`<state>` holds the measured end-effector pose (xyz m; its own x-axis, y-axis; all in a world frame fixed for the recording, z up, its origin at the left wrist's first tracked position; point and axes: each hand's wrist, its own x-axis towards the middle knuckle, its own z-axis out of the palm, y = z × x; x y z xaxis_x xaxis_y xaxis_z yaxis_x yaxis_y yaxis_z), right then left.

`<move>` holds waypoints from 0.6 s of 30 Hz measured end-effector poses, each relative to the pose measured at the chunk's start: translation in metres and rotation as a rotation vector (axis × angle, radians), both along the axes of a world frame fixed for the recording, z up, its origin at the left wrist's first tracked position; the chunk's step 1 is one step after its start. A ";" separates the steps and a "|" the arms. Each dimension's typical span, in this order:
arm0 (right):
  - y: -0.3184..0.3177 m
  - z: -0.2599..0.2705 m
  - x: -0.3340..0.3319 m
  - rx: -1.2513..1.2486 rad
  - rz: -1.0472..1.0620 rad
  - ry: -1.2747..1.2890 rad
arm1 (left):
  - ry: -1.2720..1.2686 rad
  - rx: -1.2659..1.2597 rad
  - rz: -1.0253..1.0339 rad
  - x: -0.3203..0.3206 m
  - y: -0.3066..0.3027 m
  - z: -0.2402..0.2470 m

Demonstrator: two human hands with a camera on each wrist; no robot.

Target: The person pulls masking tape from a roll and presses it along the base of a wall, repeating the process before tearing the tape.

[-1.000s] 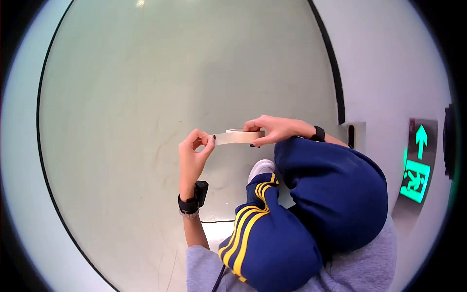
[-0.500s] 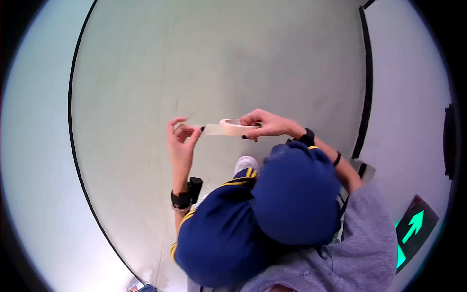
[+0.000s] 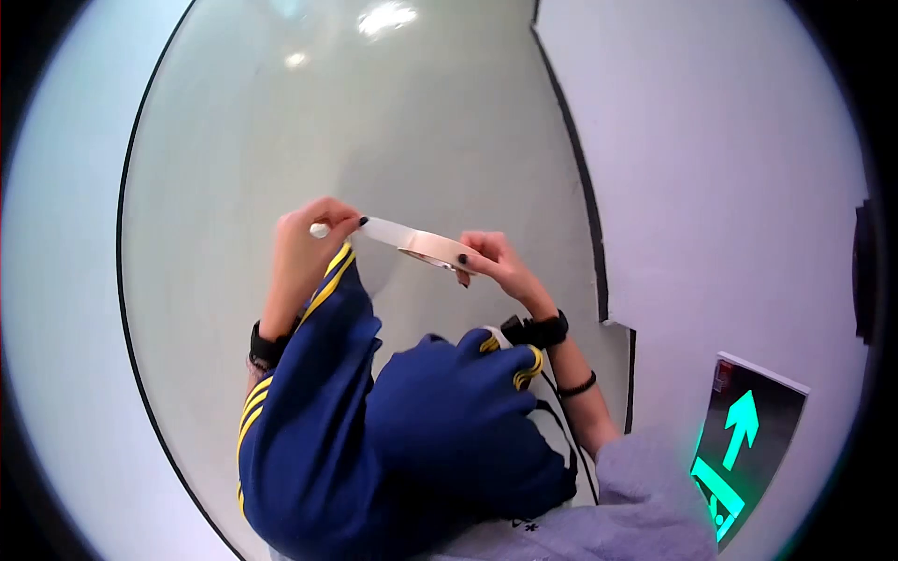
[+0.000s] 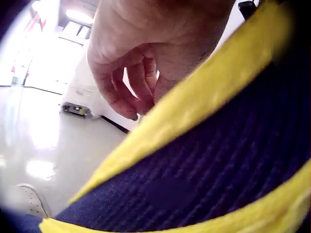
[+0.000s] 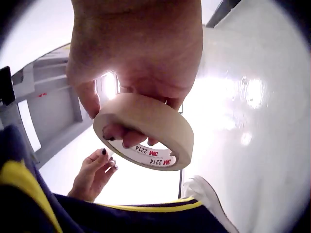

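A cream roll of tape (image 3: 440, 249) is gripped by the right hand (image 3: 500, 266), thumb on its outer face. In the right wrist view, fingers of the right hand (image 5: 141, 58) pass through the ring of the roll (image 5: 155, 119), whose core reads 3M 2214. A pulled-out strip (image 3: 385, 231) runs from the roll to the left hand (image 3: 307, 248), which pinches its end between thumb and finger. A small white piece (image 3: 320, 230) shows at the left hand. In the left wrist view the left hand (image 4: 146, 48) has curled fingers; trousers hide part of it.
Bent knees in navy trousers (image 3: 449, 421) with yellow stripes are just below the hands. Pale floor (image 3: 449, 122) lies beyond, bordered by black edging. A green exit sign (image 3: 748, 430) is at the lower right. A white shoe (image 5: 206, 199) shows in the right wrist view.
The left hand has moved left and up, and the strip now slants down to the right. The roll has tilted. The knees and the head view have shifted.
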<state>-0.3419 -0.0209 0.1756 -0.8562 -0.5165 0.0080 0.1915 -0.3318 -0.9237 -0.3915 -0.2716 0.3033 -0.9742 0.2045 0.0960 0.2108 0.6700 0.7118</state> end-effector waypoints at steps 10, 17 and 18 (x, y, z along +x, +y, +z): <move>0.084 -0.014 0.017 0.168 -0.473 -0.156 | -0.153 -0.022 -0.454 -0.085 0.108 -0.053; 0.092 -0.012 0.003 0.375 -0.558 -0.276 | -0.344 0.112 -0.531 -0.096 0.126 -0.073; 0.094 -0.013 0.002 0.411 -0.568 -0.267 | -0.326 0.110 -0.534 -0.098 0.125 -0.076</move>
<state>-0.3402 0.0731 0.1624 -0.9379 0.0886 -0.3355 0.3285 -0.0846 -0.9407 -0.4897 -0.1469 0.2275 -0.7235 0.6758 -0.1407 0.2559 0.4519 0.8546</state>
